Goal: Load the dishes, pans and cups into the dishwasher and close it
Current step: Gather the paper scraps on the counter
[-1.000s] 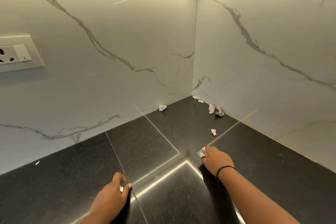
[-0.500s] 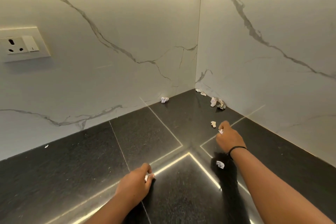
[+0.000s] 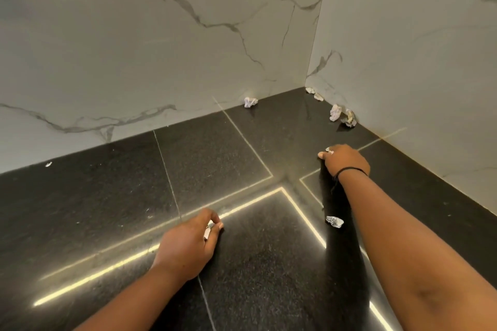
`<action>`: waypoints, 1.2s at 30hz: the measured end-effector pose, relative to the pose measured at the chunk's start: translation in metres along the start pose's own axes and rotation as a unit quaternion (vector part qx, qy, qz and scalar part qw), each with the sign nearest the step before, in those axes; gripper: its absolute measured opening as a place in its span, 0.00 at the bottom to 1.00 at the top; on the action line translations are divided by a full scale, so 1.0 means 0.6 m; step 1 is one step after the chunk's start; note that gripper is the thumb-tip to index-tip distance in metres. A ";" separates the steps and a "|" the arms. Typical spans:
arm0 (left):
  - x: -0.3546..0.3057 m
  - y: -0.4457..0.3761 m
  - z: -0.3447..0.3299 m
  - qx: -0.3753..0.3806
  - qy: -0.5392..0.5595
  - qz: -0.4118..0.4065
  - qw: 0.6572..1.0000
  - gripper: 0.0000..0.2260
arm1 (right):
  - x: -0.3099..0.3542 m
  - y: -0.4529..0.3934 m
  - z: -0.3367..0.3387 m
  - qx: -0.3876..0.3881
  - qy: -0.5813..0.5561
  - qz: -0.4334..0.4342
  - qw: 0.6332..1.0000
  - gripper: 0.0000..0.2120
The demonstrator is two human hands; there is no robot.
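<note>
Each hand pinches a paper scrap: the left hand point(image 3: 188, 247) low on the counter point(image 3: 94, 209), the right hand point(image 3: 345, 160) beyond a loose wad point(image 3: 334, 221).

The worktop point(image 3: 107, 209) is polished black speckled stone, glossy enough to mirror the light strips. Beyond the fingers point(image 3: 322, 154), the wall panels point(image 3: 134, 48) are smooth white marble-look slabs with grey veins. Crumpled paper scraps point(image 3: 334, 221) beside them look matt and creased.

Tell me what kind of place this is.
Most likely a kitchen counter corner: a polished black stone countertop meets white marble-look backsplash walls. Crumpled paper scraps lie along the walls, and both hands are picking some up. No dishwasher is in view.
</note>
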State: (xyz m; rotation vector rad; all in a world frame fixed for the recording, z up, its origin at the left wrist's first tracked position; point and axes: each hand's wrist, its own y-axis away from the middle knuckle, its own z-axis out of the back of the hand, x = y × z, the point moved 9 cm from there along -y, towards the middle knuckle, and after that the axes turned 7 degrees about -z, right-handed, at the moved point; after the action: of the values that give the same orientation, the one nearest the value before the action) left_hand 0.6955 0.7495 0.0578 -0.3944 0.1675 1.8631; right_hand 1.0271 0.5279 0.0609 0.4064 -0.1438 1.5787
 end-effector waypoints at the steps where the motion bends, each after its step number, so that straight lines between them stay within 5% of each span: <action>1: 0.000 -0.001 0.000 0.001 -0.004 -0.001 1.000 0.05 | -0.001 0.002 0.003 -0.019 -0.001 -0.003 1.000 0.13; 12: -0.004 -0.003 0.003 0.000 -0.014 -0.018 1.000 0.07 | -0.082 0.232 -0.013 -0.001 0.000 0.073 0.997 0.12; 20: -0.009 -0.001 0.004 0.002 -0.014 -0.022 1.000 0.07 | -0.001 0.370 -0.050 -0.135 0.114 0.201 0.964 0.12; 27: -0.019 0.011 0.009 -0.014 -0.002 -0.032 0.999 0.08 | 0.008 0.382 -0.054 -0.058 0.147 0.161 0.974 0.21; 36: -0.046 0.162 -0.004 0.021 0.059 -0.092 0.994 0.08 | -0.064 0.570 -0.082 -0.055 0.135 0.085 0.986 0.22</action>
State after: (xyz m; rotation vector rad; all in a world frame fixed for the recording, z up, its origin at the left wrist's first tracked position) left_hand 0.6118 0.6926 0.0576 -0.4763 0.2426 1.6540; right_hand 0.6820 0.4889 0.0559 0.0915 -0.0573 1.7686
